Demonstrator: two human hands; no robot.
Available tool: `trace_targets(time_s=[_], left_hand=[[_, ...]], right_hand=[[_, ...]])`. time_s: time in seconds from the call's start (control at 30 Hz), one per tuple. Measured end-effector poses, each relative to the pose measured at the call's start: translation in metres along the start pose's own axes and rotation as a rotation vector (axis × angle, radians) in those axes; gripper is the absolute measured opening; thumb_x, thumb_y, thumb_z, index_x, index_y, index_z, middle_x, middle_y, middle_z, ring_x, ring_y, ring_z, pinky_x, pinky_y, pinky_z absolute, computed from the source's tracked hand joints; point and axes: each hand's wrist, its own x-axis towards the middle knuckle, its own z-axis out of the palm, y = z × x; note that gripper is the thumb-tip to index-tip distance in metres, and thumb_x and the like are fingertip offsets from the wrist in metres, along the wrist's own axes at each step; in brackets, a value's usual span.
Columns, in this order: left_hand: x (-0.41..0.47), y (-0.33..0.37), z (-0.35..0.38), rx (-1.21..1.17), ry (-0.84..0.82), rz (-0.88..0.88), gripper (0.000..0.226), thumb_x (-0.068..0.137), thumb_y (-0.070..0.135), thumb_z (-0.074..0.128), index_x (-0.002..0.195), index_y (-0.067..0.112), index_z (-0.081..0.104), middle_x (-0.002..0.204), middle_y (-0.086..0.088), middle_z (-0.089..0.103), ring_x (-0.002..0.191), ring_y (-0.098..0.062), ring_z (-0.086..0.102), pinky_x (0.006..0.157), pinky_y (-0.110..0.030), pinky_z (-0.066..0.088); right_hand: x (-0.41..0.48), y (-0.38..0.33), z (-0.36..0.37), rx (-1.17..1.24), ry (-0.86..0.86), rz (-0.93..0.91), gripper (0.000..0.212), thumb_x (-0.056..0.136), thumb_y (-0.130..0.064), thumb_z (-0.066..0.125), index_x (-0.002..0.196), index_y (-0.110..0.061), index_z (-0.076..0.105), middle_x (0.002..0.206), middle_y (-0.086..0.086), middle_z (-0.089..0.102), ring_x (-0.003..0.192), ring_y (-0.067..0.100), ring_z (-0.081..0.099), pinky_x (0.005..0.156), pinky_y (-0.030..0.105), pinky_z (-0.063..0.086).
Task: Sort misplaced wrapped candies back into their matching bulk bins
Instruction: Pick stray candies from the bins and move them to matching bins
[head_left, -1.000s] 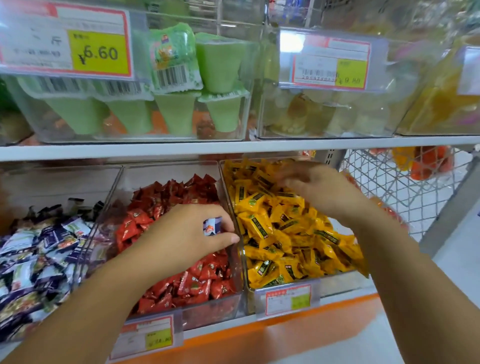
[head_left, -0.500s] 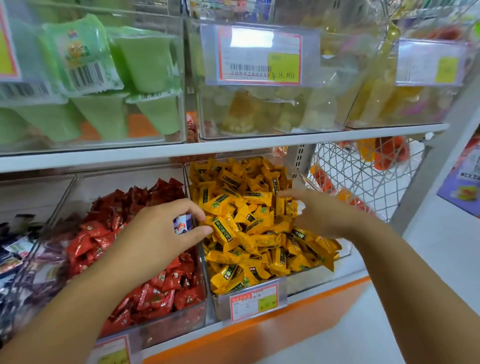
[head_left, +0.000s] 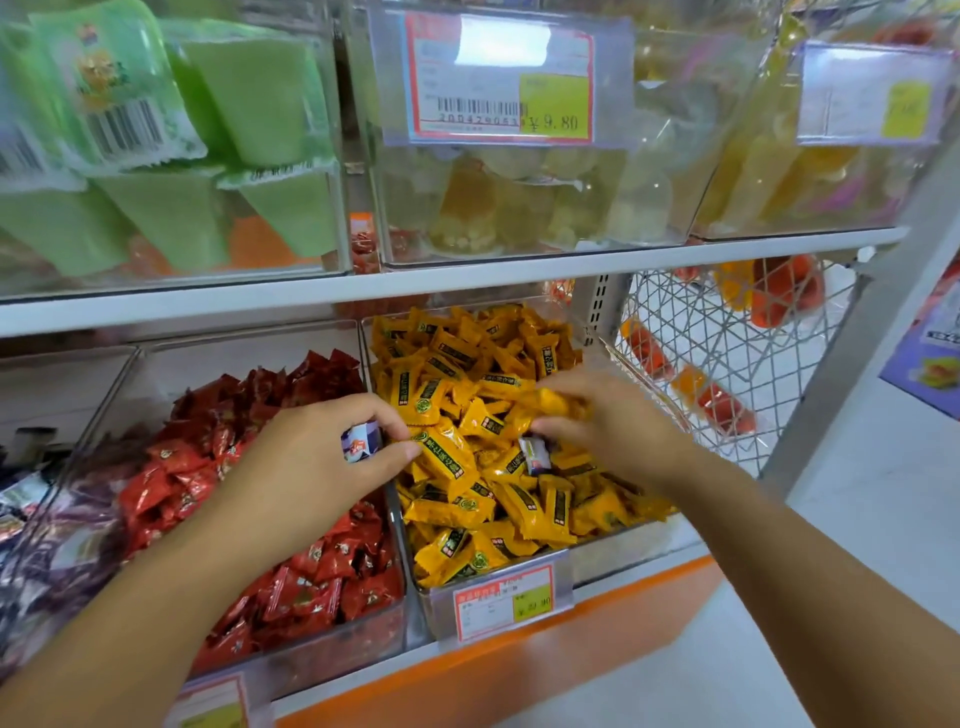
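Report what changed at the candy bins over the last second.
The left hand, keeping its grip on a purple-white candy, shifted right from over the red candies to the edge of the yellow bin. The right hand drew from the bin's back toward a second purple-white candy among the yellow ones; whether it holds it is unclear. Bins stayed put.

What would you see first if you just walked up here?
The heap of yellow candies on the lower shelf, bright beside the red candies to its left. The left hand pinches a white-and-purple candy, and the right hand reaches beside a second white candy among the yellow.
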Motion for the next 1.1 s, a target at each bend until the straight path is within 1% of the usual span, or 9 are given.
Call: trace_targets(time_s=[0.13,0.27,0.43,0.57,0.63,0.7,0.83,1.0,1.1], left_hand=[[0.0,0.0,0.0,-0.004,-0.003,-0.003,0.01,0.079,0.051,0.066,0.08,0.041,0.063,0.084,0.032,0.06,0.075,0.006,0.057,0.059,-0.021,0.041],[0.001,0.002,0.001,0.008,-0.007,-0.002,0.01,0.081,0.048,0.066,0.079,0.038,0.064,0.082,0.035,0.058,0.068,0.008,0.056,0.052,-0.014,0.034],[0.0,0.001,0.001,-0.014,0.0,0.019,0.01,0.081,0.044,0.067,0.077,0.035,0.065,0.078,0.031,0.06,0.062,0.006,0.055,0.052,-0.007,0.038],[0.001,0.001,0.0,0.011,0.005,0.025,0.01,0.08,0.047,0.067,0.078,0.037,0.064,0.078,0.025,0.062,0.065,0.003,0.057,0.051,-0.013,0.039],[0.002,0.003,0.001,0.02,0.023,0.039,0.01,0.079,0.049,0.068,0.08,0.039,0.064,0.077,0.016,0.064,0.07,-0.001,0.057,0.059,-0.023,0.047],[0.003,0.007,0.003,0.013,0.036,0.052,0.01,0.079,0.049,0.067,0.08,0.04,0.064,0.078,0.014,0.064,0.073,0.0,0.056,0.057,-0.017,0.044],[0.001,0.017,0.007,-0.054,0.042,0.077,0.011,0.076,0.053,0.065,0.085,0.046,0.064,0.094,0.023,0.061,0.083,0.005,0.057,0.067,-0.015,0.042],[0.0,0.032,0.014,-0.047,-0.025,0.16,0.049,0.071,0.066,0.056,0.12,0.059,0.052,0.117,0.031,0.05,0.112,0.001,0.05,0.092,-0.026,0.044],[0.002,0.037,0.02,0.039,-0.015,0.205,0.05,0.075,0.062,0.06,0.124,0.062,0.046,0.122,0.027,0.056,0.11,-0.001,0.053,0.089,-0.03,0.048]], right_hand=[[0.02,0.0,-0.018,0.115,0.21,0.117,0.018,0.088,-0.011,0.067,0.101,-0.023,0.067,0.084,-0.016,0.059,0.074,0.002,0.056,0.061,0.007,0.041],[0.046,-0.002,-0.007,0.229,0.392,0.192,0.027,0.087,-0.011,0.066,0.112,-0.019,0.065,0.092,-0.003,0.067,0.082,0.015,0.062,0.06,0.011,0.043],[0.052,-0.013,-0.012,-0.084,0.094,0.198,0.049,0.085,-0.026,0.072,0.13,-0.024,0.056,0.129,0.003,0.055,0.112,0.017,0.054,0.086,0.02,0.044],[0.025,-0.041,-0.045,-0.294,-0.138,0.15,0.014,0.088,-0.024,0.065,0.099,-0.019,0.073,0.097,-0.005,0.067,0.09,0.01,0.063,0.075,0.013,0.049],[0.008,-0.043,-0.033,-0.503,-0.436,0.2,0.026,0.091,-0.037,0.059,0.097,-0.016,0.073,0.096,0.001,0.07,0.089,0.016,0.065,0.08,0.029,0.053],[-0.003,-0.035,-0.013,-0.61,-0.473,0.218,0.039,0.091,-0.048,0.056,0.094,-0.014,0.074,0.092,0.007,0.07,0.084,0.022,0.064,0.071,0.034,0.05],[-0.012,-0.028,-0.014,-0.481,-0.321,0.228,0.024,0.092,-0.034,0.059,0.097,-0.015,0.074,0.092,0.007,0.066,0.085,0.022,0.06,0.071,0.033,0.047],[-0.017,-0.053,-0.037,-0.032,-0.193,0.207,0.021,0.092,-0.033,0.061,0.112,-0.031,0.068,0.103,-0.011,0.069,0.094,0.006,0.064,0.084,0.024,0.052],[-0.014,-0.072,-0.031,0.19,-0.271,0.157,0.018,0.093,-0.028,0.062,0.109,-0.03,0.069,0.082,-0.015,0.068,0.078,-0.006,0.063,0.07,0.011,0.048]])
